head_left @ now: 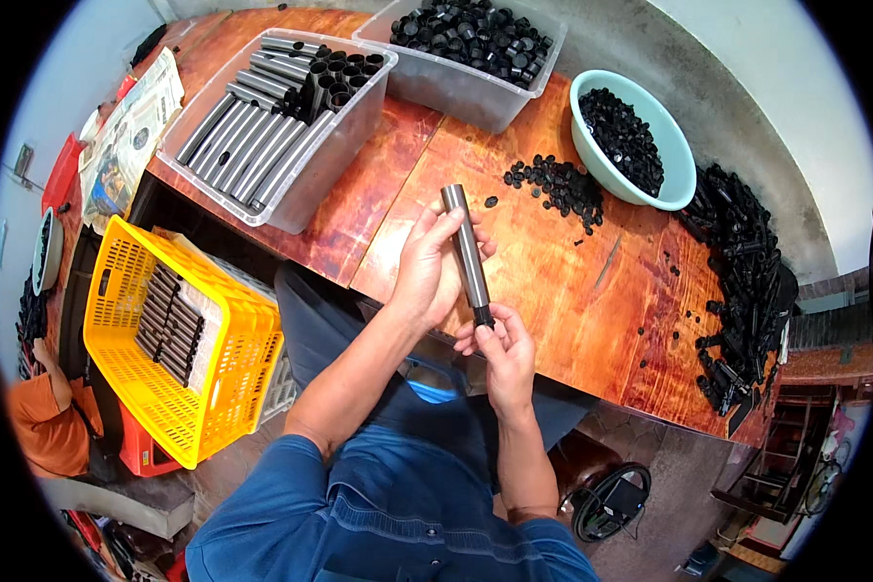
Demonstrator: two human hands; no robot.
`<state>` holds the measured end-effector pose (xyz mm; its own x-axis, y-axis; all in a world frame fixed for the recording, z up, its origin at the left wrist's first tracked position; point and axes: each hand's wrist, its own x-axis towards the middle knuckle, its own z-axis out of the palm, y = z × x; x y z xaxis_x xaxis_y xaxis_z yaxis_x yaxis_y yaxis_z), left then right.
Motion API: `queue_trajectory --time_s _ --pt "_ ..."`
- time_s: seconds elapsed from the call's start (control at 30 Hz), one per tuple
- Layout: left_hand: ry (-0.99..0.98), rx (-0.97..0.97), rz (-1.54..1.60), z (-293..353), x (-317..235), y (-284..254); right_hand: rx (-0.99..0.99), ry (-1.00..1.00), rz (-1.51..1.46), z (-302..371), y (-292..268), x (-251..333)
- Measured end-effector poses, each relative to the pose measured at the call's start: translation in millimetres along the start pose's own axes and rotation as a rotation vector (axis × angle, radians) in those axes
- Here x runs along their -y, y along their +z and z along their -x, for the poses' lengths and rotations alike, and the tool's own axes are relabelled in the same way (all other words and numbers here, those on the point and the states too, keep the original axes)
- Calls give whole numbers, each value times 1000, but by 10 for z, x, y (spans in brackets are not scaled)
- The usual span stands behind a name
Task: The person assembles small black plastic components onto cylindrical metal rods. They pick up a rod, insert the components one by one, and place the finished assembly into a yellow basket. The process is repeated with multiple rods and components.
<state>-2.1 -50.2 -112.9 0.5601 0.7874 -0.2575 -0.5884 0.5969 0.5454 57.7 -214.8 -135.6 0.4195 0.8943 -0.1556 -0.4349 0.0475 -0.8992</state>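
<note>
The left hand (432, 267) is closed around a grey metal tube (468, 247), its thumb lying along the side. The right hand (504, 354) grips with thumb and fingers the black end piece (482, 316) at the tube's lower end. The tube is tilted, near the front edge of the table (553, 301).

On the table, small black parts (567, 192) lie loose beside a pale blue bowl (677, 155), which holds many similar ones. To the right is a long heap (747, 272) of black pieces. Behind are two clear bins: the left bin (325, 175) with tubes, the right bin (480, 112) with black caps. A newspaper (126, 145) at far left carries print, too small for reading.

The table surface is reddish-brown, glossy and worn, against a grey and white wall (747, 58). A yellow crate (235, 373) with tubes stands at left; beyond it sits a person in orange (44, 427).
</note>
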Motion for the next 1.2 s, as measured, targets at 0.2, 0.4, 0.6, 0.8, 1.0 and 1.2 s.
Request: queue_trajectory --time_s 0.2,0.4,0.6,0.8,1.0,1.2 --pt "-79 54 65 -13 -22 -30 104 154 -330 -21 -80 57" --pt "-32 26 134 -51 -5 -39 -99 -34 43 -16 9 -32" --pt "-37 27 229 -90 20 -140 -201 -152 185 5 178 -4" --pt "20 -9 172 -81 20 -99 -251 -196 341 -12 215 -55" --pt "35 -21 140 -48 18 -75 -272 -340 656 -5 180 -109" --pt "71 -22 157 -31 34 -76 -305 -417 781 16 184 -88"
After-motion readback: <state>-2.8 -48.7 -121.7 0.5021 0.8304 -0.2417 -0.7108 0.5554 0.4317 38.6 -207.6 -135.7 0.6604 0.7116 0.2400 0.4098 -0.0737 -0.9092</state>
